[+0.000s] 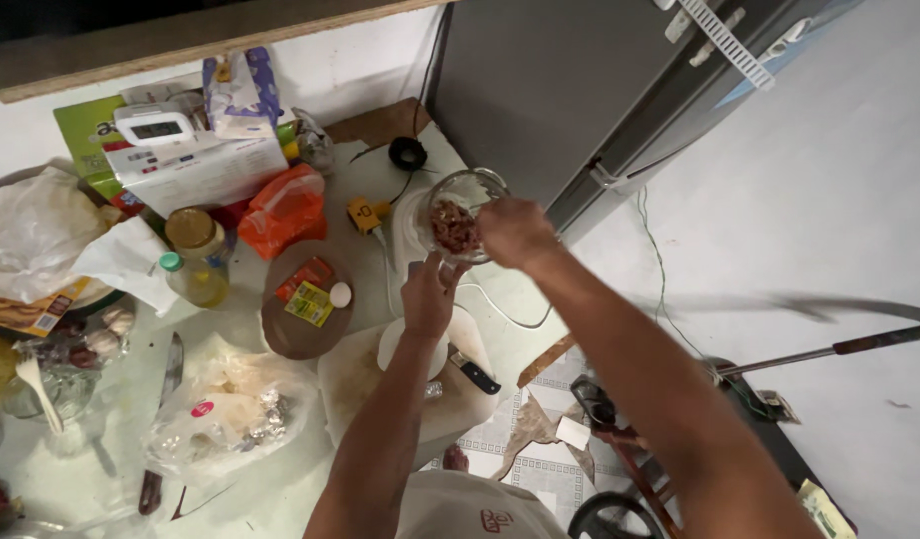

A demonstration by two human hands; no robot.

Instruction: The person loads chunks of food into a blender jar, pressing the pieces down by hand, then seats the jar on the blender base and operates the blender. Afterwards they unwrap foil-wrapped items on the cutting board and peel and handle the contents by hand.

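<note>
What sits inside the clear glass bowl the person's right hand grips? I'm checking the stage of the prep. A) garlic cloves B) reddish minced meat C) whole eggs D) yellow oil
B: the right hand grips the rim of the glass bowl, and a reddish-brown mass of minced meat shows inside it, with the left hand just below the bowl.
</note>
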